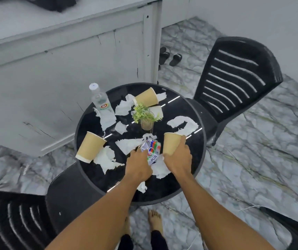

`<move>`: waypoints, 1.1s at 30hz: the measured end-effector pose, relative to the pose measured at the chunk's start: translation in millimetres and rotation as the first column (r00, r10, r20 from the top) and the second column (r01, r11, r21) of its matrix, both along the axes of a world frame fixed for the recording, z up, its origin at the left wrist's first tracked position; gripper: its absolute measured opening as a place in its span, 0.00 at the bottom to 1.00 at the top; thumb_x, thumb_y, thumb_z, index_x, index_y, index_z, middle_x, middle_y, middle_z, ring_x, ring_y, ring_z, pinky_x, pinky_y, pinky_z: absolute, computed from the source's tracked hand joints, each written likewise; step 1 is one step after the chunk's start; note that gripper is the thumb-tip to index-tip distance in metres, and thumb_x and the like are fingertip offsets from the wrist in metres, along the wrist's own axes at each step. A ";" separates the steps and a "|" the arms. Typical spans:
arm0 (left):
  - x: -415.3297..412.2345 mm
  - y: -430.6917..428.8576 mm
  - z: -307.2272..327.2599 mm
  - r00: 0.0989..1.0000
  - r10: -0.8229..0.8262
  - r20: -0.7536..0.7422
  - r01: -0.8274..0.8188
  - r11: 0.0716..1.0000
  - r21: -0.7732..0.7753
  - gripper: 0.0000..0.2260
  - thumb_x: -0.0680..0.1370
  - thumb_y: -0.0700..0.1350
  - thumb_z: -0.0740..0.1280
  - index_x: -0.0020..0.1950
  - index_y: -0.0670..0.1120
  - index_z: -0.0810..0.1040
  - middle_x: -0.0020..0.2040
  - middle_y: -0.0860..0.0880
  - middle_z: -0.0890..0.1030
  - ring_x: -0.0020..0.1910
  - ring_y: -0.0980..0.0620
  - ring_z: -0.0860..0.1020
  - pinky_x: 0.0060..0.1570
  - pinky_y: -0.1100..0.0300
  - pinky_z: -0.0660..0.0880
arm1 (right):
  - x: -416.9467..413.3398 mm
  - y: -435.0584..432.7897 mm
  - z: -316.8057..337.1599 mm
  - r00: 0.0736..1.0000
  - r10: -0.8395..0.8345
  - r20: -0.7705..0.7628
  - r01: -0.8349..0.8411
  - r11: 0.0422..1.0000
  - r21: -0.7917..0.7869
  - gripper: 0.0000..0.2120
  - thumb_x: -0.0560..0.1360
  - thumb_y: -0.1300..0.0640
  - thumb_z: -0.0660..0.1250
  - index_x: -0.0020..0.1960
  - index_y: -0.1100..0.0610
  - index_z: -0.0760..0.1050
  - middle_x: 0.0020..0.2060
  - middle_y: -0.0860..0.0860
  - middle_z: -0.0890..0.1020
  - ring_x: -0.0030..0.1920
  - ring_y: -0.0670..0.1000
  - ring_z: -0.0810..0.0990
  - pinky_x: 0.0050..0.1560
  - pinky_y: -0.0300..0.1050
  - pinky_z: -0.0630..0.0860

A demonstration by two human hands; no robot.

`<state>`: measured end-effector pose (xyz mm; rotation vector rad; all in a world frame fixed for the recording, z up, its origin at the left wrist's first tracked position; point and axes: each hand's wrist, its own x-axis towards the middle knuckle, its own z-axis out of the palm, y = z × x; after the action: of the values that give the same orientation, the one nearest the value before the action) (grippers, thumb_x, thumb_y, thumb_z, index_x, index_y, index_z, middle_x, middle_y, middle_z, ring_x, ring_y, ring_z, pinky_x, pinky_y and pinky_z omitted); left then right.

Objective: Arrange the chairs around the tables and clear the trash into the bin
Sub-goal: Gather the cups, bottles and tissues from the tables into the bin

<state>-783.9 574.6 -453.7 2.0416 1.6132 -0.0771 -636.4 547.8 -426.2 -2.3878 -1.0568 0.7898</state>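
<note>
A round black table (195, 159) is littered with torn white paper (184, 124), tan paper cups and a crumpled printed wrapper (152, 150). My right hand (179, 157) grips a tan cup (170, 143) near the table's right side. My left hand (138, 166) is closed on the wrapper's lower edge. Another cup (89, 147) lies tipped at the left edge, and a third cup (147, 97) lies at the back. A clear plastic bottle (100, 100) stands at the back left. Black slatted chairs stand at the right (234, 78) and lower left (11, 221).
A small potted plant (145, 117) sits in the table's middle with a white cup (158, 110) behind it. A grey cabinet (63, 60) stands behind the table. Black slippers (169, 56) lie on the marble floor. A third dark chair edge (292, 230) shows at lower right.
</note>
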 end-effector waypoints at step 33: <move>-570.2 -243.2 203.4 0.431 0.854 0.291 -0.835 0.255 0.488 0.14 0.69 0.47 0.69 0.53 0.47 0.81 0.50 0.48 0.81 0.51 0.45 0.77 0.49 0.49 0.79 | -601.2 -103.1 186.6 0.432 0.889 0.152 -0.844 0.339 0.415 0.38 0.66 0.52 0.71 0.72 0.55 0.61 0.60 0.58 0.76 0.58 0.62 0.76 0.55 0.53 0.74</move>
<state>-1354.1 331.4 -250.3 1.1336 2.8077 0.8982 -1237.5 444.7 -239.6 -1.2088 -2.2510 0.8267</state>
